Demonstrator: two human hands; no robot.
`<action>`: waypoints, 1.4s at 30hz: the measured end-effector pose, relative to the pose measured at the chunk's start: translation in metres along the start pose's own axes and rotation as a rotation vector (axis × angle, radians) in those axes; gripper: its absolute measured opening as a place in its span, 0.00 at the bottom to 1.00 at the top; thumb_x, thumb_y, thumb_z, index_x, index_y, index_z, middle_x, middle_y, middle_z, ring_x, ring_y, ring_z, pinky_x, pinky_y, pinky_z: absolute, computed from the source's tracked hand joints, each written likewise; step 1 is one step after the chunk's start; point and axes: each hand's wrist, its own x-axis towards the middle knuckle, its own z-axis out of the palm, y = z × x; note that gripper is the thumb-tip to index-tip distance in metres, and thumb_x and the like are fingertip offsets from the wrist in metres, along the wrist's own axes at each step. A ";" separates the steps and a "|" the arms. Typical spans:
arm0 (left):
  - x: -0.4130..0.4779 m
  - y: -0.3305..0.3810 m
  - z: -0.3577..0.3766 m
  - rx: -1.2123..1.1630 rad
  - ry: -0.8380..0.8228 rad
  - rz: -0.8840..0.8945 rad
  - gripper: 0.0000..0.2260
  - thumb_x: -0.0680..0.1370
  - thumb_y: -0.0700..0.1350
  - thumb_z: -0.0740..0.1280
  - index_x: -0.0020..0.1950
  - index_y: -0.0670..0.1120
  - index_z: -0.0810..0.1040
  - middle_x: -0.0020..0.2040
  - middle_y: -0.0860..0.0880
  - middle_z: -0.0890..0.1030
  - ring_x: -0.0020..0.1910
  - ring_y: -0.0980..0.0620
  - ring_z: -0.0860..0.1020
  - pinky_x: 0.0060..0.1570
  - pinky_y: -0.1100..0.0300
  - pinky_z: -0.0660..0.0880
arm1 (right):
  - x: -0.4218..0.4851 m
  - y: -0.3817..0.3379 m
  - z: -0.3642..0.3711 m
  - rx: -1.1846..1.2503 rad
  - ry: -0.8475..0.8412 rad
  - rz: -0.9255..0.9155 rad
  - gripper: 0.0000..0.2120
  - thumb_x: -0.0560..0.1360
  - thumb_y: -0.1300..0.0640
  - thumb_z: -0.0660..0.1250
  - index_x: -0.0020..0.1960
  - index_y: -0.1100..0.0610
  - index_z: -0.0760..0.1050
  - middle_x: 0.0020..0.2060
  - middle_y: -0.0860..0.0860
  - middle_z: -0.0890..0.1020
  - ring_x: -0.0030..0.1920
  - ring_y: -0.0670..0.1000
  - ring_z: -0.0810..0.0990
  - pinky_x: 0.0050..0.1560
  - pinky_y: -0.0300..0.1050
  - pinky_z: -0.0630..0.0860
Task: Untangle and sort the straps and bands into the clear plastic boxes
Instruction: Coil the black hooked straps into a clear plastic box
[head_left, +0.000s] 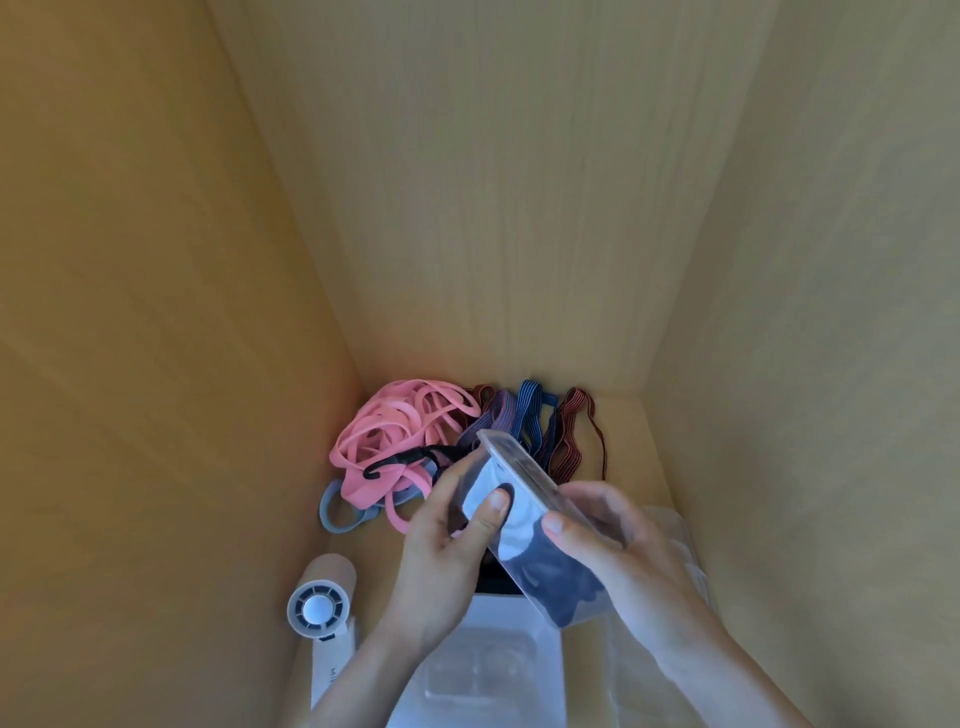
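Note:
Both hands hold a clear plastic box (524, 499) tilted in the air, with dark bands inside it. My left hand (447, 545) grips its left side, thumb on the front face. Its right side is gripped by my right hand (618, 540). Behind the box lies a tangle of pink bands (395, 431) with a black clip strap (400, 460) across it. Grey bands (337, 512) sit at the tangle's near left. Striped purple, blue and red elastic bands (535, 421) lie to the right, against the back wall.
A second clear box (483, 670) stands on the wooden surface below my hands, and clear plastic (670, 551) lies under my right wrist. A small white handheld fan (318, 608) lies at the left. Wooden walls enclose the space on three sides.

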 end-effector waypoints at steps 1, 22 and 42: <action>0.005 -0.001 -0.001 -0.033 -0.040 -0.015 0.23 0.80 0.52 0.68 0.73 0.48 0.73 0.68 0.46 0.78 0.68 0.44 0.76 0.68 0.38 0.71 | 0.001 -0.001 0.000 -0.027 0.005 -0.013 0.28 0.62 0.40 0.76 0.58 0.52 0.79 0.50 0.47 0.86 0.51 0.47 0.85 0.44 0.35 0.78; 0.091 -0.032 0.054 -0.449 -0.413 -0.343 0.23 0.79 0.49 0.65 0.74 0.48 0.70 0.69 0.42 0.77 0.67 0.44 0.77 0.53 0.51 0.79 | 0.008 0.024 -0.033 -0.377 0.494 -0.154 0.18 0.71 0.46 0.78 0.60 0.41 0.81 0.58 0.43 0.80 0.55 0.39 0.81 0.53 0.38 0.79; 0.164 -0.066 0.102 1.568 -0.813 0.064 0.21 0.82 0.47 0.58 0.74 0.43 0.66 0.71 0.40 0.68 0.63 0.41 0.73 0.61 0.43 0.75 | 0.071 0.067 -0.044 -1.221 0.867 -0.284 0.39 0.66 0.37 0.69 0.67 0.63 0.78 0.68 0.60 0.73 0.67 0.63 0.67 0.65 0.63 0.71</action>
